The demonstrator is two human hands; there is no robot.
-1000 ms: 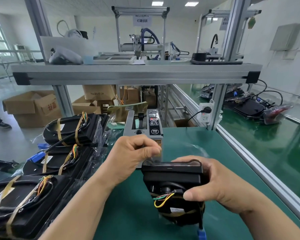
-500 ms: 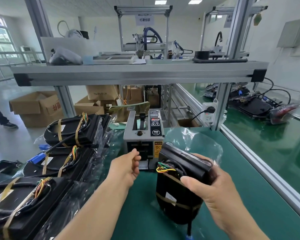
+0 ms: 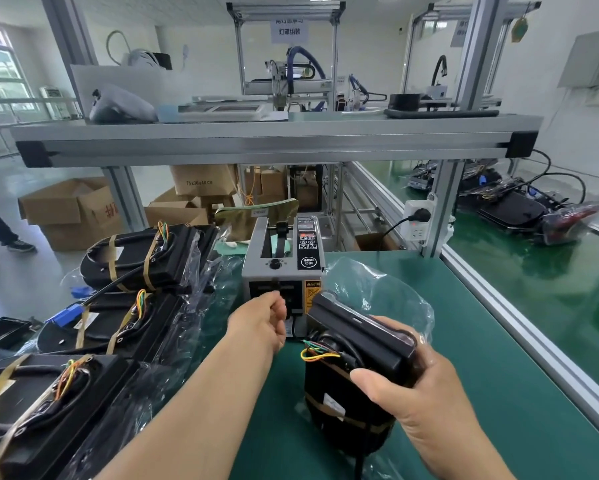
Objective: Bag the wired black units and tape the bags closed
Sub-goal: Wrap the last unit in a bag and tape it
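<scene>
My right hand (image 3: 419,400) grips a wired black unit (image 3: 356,368) inside a clear plastic bag (image 3: 377,289), held upright over the green table (image 3: 481,341). Coloured wires stick out of the unit's left side. My left hand (image 3: 260,323) reaches to the outlet slot of the grey tape dispenser (image 3: 284,265), fingers curled at the slot. Whether it pinches tape is hidden by the hand.
Three bagged black units (image 3: 142,258) with tan straps lie stacked along the left. An aluminium shelf (image 3: 273,140) crosses overhead. A socket with a plug (image 3: 417,220) is on the right post. Cardboard boxes (image 3: 69,213) stand on the floor behind; a person's legs are at the far left.
My left hand left the bagged unit and moved forward to the tape dispenser's slot. My right hand tilted the unit upright and lifted it toward the dispenser.
</scene>
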